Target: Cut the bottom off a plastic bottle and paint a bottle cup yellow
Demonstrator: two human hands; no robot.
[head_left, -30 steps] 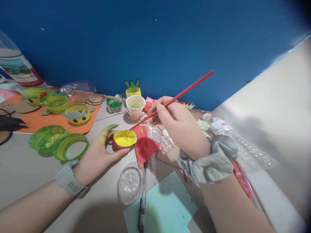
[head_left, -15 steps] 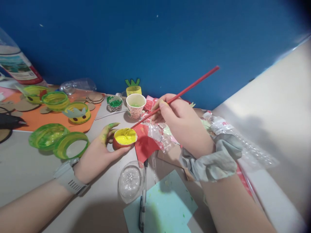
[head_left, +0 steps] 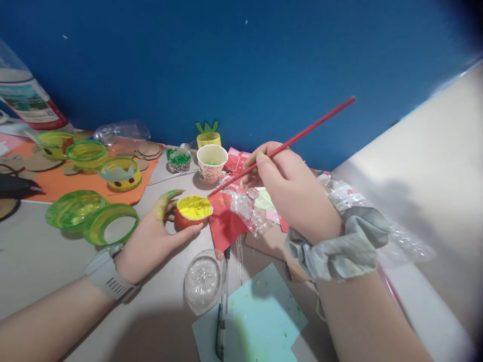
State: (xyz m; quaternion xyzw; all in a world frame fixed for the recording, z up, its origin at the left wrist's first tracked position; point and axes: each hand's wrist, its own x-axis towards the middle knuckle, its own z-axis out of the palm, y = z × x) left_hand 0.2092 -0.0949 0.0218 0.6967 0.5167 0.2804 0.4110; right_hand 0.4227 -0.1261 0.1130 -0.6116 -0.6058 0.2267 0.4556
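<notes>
Since the earlier frame the right hand has drawn a little up and to the right, so the red brush now stands steeper and its tip sits at the far rim of the small paint pot instead of deep in the yellow paint. The left hand has hardly shifted; its grip is closed around the pot, thumb at the near side and the green-stained fingers at the far side, and the pot rests low on the grey surface. The right grip is pinched on the brush handle near its lower third.

To load the brush well, I judge the pot should be kept level and steady, and the bristles wiped on the rim so that no drop falls.

Close around are the paper cup with green inside, a small dish of green paint, red paper and crumpled clear plastic directly under the brush path, which a drip could stain. Nearer the person lie a clear bottle bottom, a pen and a pale blue sheet. Green plastic rings lie well apart to the left.
</notes>
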